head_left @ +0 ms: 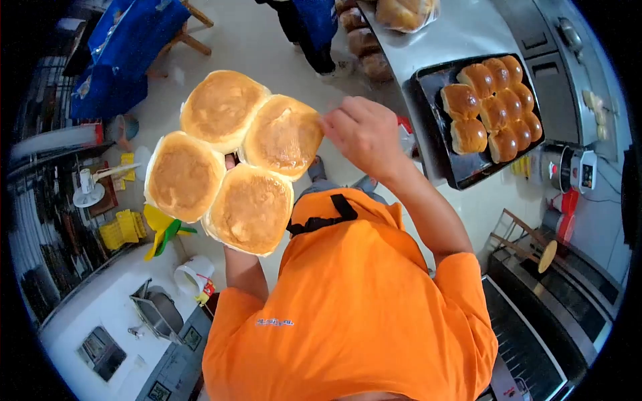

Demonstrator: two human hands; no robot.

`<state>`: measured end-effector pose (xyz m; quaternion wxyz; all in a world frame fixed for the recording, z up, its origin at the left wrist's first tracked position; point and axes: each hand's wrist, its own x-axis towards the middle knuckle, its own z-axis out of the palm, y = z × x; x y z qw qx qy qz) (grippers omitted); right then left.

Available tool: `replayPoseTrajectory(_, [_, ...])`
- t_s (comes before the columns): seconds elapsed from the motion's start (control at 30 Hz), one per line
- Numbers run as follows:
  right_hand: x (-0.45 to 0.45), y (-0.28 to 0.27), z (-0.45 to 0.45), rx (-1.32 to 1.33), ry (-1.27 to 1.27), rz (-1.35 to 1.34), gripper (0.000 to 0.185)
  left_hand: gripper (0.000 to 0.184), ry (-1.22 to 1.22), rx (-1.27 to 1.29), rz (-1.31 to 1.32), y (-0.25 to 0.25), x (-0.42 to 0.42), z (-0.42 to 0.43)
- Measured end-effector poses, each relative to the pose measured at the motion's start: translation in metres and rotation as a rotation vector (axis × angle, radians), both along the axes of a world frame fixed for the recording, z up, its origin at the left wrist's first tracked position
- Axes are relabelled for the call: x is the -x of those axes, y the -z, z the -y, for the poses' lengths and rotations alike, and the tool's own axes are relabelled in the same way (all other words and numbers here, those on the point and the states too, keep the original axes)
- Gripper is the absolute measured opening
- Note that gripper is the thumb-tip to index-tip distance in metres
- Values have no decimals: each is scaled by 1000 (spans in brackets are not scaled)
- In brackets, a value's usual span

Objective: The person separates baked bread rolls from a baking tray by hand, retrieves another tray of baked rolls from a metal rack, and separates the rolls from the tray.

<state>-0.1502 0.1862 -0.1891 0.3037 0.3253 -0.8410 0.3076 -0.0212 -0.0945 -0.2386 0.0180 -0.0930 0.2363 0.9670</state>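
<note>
A joined cluster of several bread rolls (184, 177), flat brown undersides facing up, is held up left of my body. My left hand (231, 160) is beneath the cluster; only a bit of finger shows in the gap between rolls, and the rest is hidden. My right hand (364, 134) is closed in a pinch at the right edge of the upper right roll (284, 137). Whether the fingertips grip the bread or something thin on it cannot be made out.
On a steel table (461, 30) at right sits a black baking tray (478, 175) with several glossy buns (505, 110). Bagged bread (404, 13) is at the table's far end. A person's legs (314, 33) are ahead. A blue-covered stand (124, 53) is far left.
</note>
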Motion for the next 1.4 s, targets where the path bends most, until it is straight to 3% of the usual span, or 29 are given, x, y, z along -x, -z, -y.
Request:
replayPoseTrajectory(0.1, [3,13,1,-170,199,52,18,61,4,4,3,0,0,1])
replayPoseTrajectory(0.2, [12,12,-8,-51,321,63,18,61,-4,3,1,1,-2,-1])
replayPoseTrajectory(0.27, [-6,3,-10,-43,287,125,20,61,-11,-3,2,3,-3,-3])
replayPoseTrajectory(0.33, [-16,-4,-4,54,-8,24,22,61,-9,-8,-1,3,-1,-4])
replayPoseTrajectory(0.43, [-18,11,2,-96,146,75,21,61,4,-3,-2,1,2,-3])
replayPoseTrajectory(0.53, [-16,5,0,-57,278,37,20,61,-11,-11,-13,1,3,-1])
replayPoseTrajectory(0.67, [-25,2,6,-15,32,22,18,62,-11,-9,-6,0,2,-1])
replayPoseTrajectory(0.73, [-22,18,11,-155,247,119,16,62,-17,-10,-9,-1,1,0])
replayPoseTrajectory(0.77, [-24,23,8,-157,234,115,16,62,-23,-16,-12,0,1,1])
replayPoseTrajectory(0.83, [-18,16,-2,-15,399,228,11,62,-39,-29,-30,4,5,-1])
replayPoseTrajectory(0.87, [-18,12,-4,-13,384,226,11,62,-49,-35,-35,5,6,-2])
replayPoseTrajectory(0.93, [-25,-9,-3,325,106,610,11,62,-61,-42,-31,6,7,-3])
replayPoseTrajectory(0.97, [-26,-16,5,326,105,608,11,62,-62,-43,-33,6,8,-2])
replayPoseTrajectory(1.03, [-33,-26,26,544,-173,503,7,62,-74,-58,-22,4,7,-2])
replayPoseTrajectory(1.07, [-36,-24,21,542,-171,501,7,64,-49,-35,-57,3,9,-3])
replayPoseTrajectory(1.13, [-38,-15,4,100,-574,704,8,65,-26,-15,-97,2,14,-2])
replayPoseTrajectory(1.17, [-39,-14,-4,94,-585,699,8,65,-28,-16,-105,1,15,-1])
replayPoseTrajectory(1.23, [-41,-13,-17,-19,-819,947,13,65,-31,-15,-111,2,17,0])
replayPoseTrajectory(1.27, [-41,-13,-19,-22,-823,950,13,64,-32,-14,-114,2,18,1])
replayPoseTrajectory(1.33, [-33,-23,-19,323,-482,839,13,64,-27,-13,-120,1,22,3])
replayPoseTrajectory(1.4, [-32,-30,-2,378,-336,721,12,63,-12,-7,-121,3,25,3])
